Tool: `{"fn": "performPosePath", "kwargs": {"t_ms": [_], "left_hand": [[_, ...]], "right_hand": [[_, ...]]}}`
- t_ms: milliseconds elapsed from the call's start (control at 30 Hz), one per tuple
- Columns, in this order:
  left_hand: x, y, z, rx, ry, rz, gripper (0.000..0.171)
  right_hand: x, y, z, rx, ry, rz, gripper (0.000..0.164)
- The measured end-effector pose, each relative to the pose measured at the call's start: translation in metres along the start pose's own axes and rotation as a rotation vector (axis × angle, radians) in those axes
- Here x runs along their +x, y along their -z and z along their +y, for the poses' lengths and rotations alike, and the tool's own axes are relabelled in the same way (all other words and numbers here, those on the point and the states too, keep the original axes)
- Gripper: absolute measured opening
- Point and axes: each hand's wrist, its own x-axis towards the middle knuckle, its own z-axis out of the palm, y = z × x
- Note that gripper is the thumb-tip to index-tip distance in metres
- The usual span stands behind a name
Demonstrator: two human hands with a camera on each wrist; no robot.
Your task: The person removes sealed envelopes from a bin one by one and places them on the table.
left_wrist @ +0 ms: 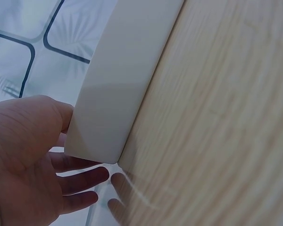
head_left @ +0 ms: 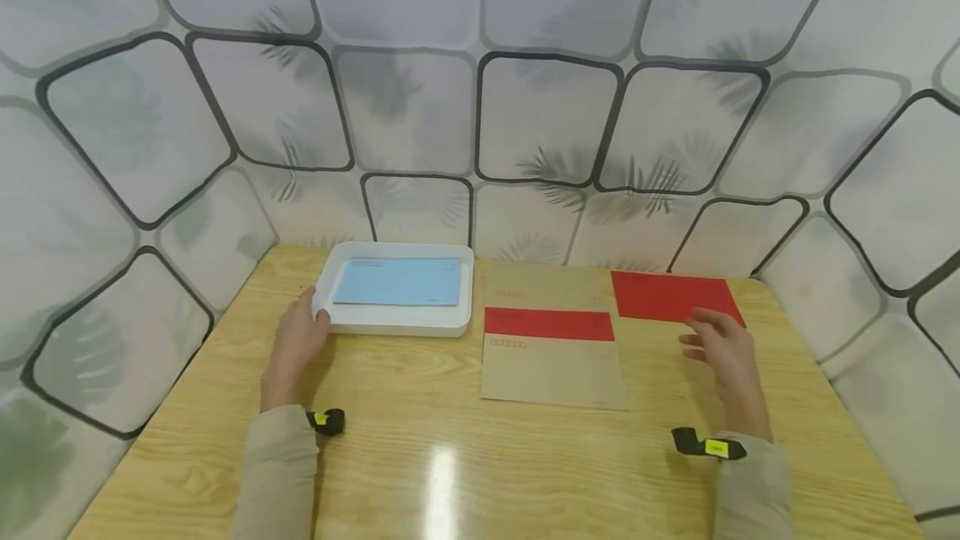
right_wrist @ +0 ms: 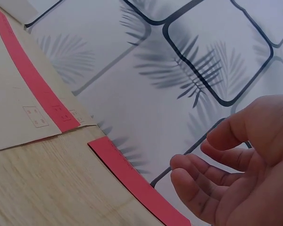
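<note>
My left hand [head_left: 295, 348] holds the near left corner of a white tray [head_left: 397, 329]. In the left wrist view the thumb lies at the rim of the tray [left_wrist: 118, 80], and other fingers reach round its corner. A light blue envelope [head_left: 397, 282] lies inside the tray. Over on the right, my right hand [head_left: 726, 361] hovers near the right end of a red envelope [head_left: 667, 297], its fingers loosely bent. The right wrist view shows nothing between those fingers [right_wrist: 193, 188], apart from the red envelope [right_wrist: 132, 181].
Between the hands, brown kraft envelopes [head_left: 555, 373] overlap on the wooden table [head_left: 390, 457], with a red envelope [head_left: 547, 323] showing as a band between them. A patterned curtain [head_left: 420, 115] borders the table at the back and sides.
</note>
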Motion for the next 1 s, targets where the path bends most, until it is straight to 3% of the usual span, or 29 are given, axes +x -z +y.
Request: {"fn": "performPosePath", "kwargs": {"t_ms": [233, 500, 1000], "left_hand": [[0.002, 0.0, 0.0, -0.006, -0.014, -0.01, 0.061], [0.0, 0.003, 0.0, -0.005, 0.003, -0.014, 0.061], [0.0, 0.004, 0.003, 0.012, -0.005, -0.017, 0.06]], "right_hand": [[-0.007, -0.012, -0.009, -0.105, 0.08, -0.057, 0.038], [-0.014, -0.035, -0.022, -0.25, 0.169, -0.179, 0.041], [-0.02, -0.085, -0.046, -0.316, 0.285, -0.309, 0.031]]}}
